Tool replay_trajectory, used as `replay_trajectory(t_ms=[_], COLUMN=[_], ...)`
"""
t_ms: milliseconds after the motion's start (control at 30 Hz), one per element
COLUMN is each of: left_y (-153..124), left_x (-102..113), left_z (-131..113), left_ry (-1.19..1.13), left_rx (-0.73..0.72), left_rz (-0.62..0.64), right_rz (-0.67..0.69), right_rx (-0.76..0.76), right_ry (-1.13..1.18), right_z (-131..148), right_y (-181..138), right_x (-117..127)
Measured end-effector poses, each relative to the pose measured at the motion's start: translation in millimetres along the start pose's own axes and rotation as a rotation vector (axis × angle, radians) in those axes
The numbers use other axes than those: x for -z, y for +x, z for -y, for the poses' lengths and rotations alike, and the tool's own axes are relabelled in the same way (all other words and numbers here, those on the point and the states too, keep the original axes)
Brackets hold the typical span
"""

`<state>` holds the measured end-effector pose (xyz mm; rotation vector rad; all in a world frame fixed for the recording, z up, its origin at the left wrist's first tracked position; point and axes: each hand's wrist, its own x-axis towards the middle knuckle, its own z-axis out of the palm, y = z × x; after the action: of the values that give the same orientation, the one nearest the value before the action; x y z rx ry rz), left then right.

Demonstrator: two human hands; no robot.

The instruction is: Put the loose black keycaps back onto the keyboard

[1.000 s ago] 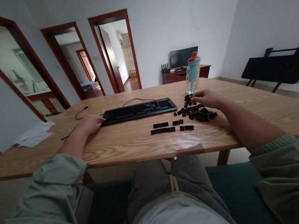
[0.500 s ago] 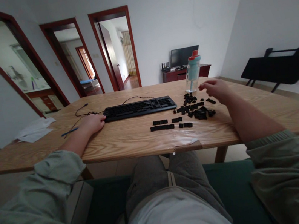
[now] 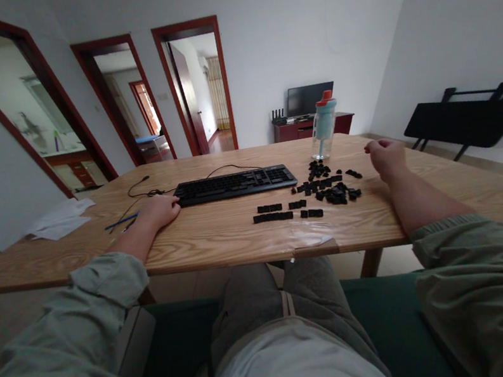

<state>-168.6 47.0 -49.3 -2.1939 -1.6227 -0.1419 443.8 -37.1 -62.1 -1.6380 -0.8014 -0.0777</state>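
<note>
Table (image 3: 221, 238): keycaps (image 3: 328, 187) between hands, nearer right hand (image 3: 386, 156).

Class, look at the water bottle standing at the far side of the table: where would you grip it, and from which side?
Grip the water bottle around its straight clear body, below the orange cap. Come from the right, where the right hand is: it stands upright, and loose keys lie in front.

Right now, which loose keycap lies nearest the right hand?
The lone keycap at the pile's far right edge, set apart from the heap, closest to the right hand.
</note>
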Motion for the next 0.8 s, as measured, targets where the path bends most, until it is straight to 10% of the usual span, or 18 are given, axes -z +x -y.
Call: replay_trajectory(t_ms=[200,800], left_y=[-2.5,0.0], left_x=[-3.9,-4.6], left_z=[15.4,12.5], left_ry=[-0.145,-0.06], left_rx=[0.028,-0.083], left_rz=[-0.174,-0.106], right_rz=[0.025,0.461], right_rx=[0.062,0.05], right_ry=[-0.061,-0.516], right_z=[-11.0,-10.6], right_y=[6.7,12.5], right_x=[-3.7,-4.6])
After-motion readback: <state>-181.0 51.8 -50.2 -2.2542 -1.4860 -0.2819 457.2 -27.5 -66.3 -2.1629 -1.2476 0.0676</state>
